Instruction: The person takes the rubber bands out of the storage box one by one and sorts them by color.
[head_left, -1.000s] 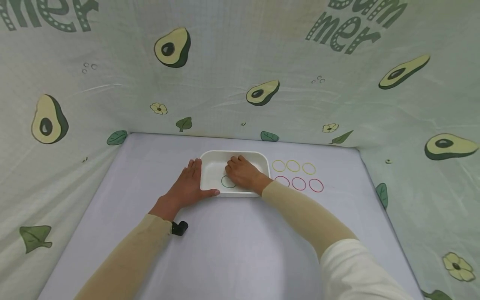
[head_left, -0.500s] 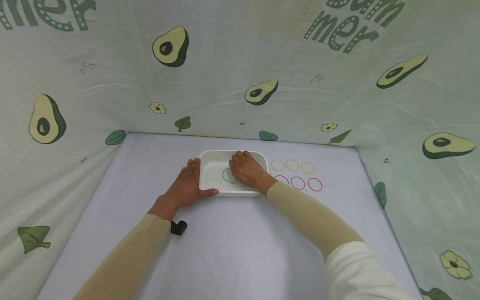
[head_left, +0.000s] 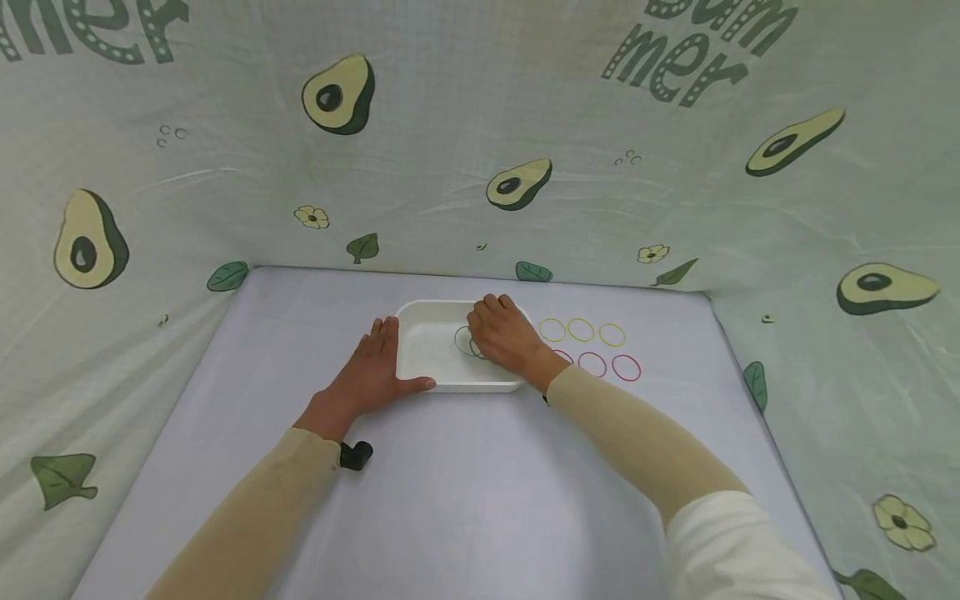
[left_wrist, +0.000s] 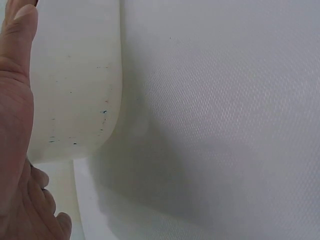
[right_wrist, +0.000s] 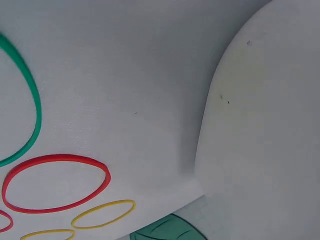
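Note:
A white rectangular tray (head_left: 472, 387) lies on the pale table. My left hand (head_left: 369, 367) rests against its left end, fingers straight along the side and thumb along the near edge; in the left wrist view the thumb (left_wrist: 17, 55) lies on the tray wall (left_wrist: 80, 100). Over the tray's right half, my right hand (head_left: 504, 335) has its fingers curled and pinches a thin green rubber band (head_left: 456, 340). Part of a second green loop shows beside the fingers. The right wrist view does not show the fingers.
Right of the tray lie yellow rubber bands (head_left: 611, 345) in a row and red rubber bands (head_left: 640, 369) nearer, partly behind the forearm. A green rubber band (right_wrist: 37, 107) lies by them in the right wrist view. An avocado-print curtain (head_left: 427, 108) encloses the table (head_left: 450, 500).
My right hand has moved right and away from me across the tray, and the green band has moved with it. A second green loop now shows. My left hand has stayed on the tray.

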